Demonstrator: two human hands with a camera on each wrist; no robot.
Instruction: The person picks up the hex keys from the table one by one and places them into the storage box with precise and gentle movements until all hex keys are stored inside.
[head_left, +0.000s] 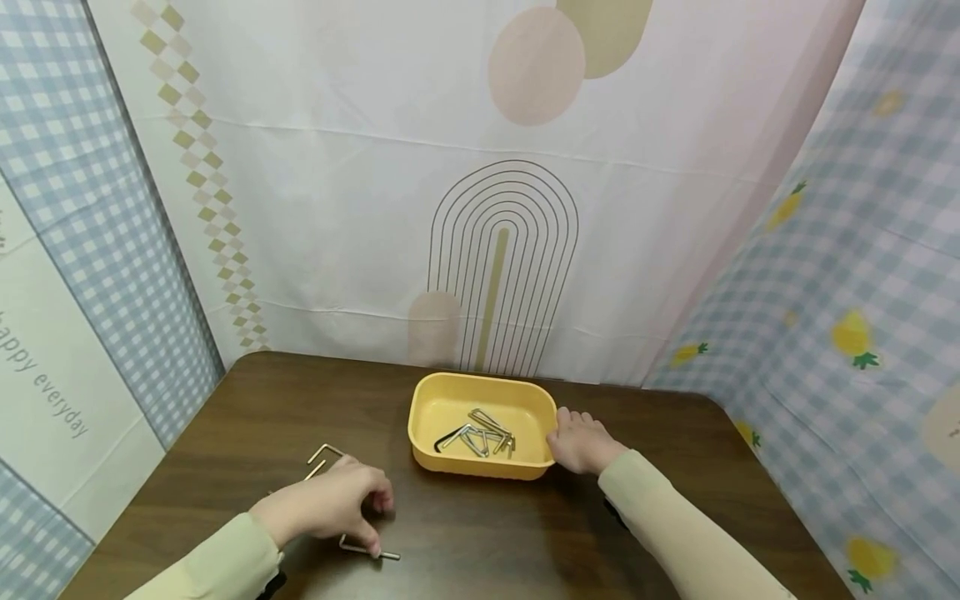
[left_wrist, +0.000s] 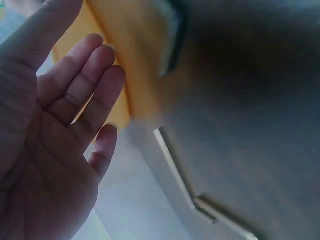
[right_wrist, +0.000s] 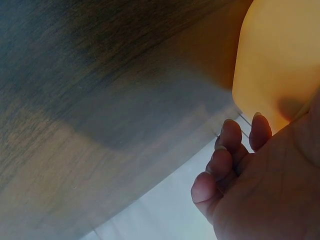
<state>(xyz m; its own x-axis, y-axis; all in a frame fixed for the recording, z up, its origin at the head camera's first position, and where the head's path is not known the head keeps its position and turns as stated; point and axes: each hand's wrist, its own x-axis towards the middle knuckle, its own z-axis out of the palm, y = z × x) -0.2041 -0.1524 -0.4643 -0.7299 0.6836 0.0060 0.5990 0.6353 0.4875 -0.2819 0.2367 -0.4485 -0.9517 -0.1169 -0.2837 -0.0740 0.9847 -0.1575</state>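
Over the left part of the brown table my left hand hovers with loosely bent fingers, palm bare in the left wrist view. Its thumb tip is right at an L-shaped hex key; whether they touch cannot be told. More hex keys lie just beyond that hand, partly hidden by it; the left wrist view also shows hex keys. My right hand holds the right end of a yellow plastic bin at its rim, the thumb mostly hidden. Several metal hex keys lie in the bin.
The dark wood table has rounded far corners. A white patterned cloth hangs behind it. Blue checked cloths hang at both sides.
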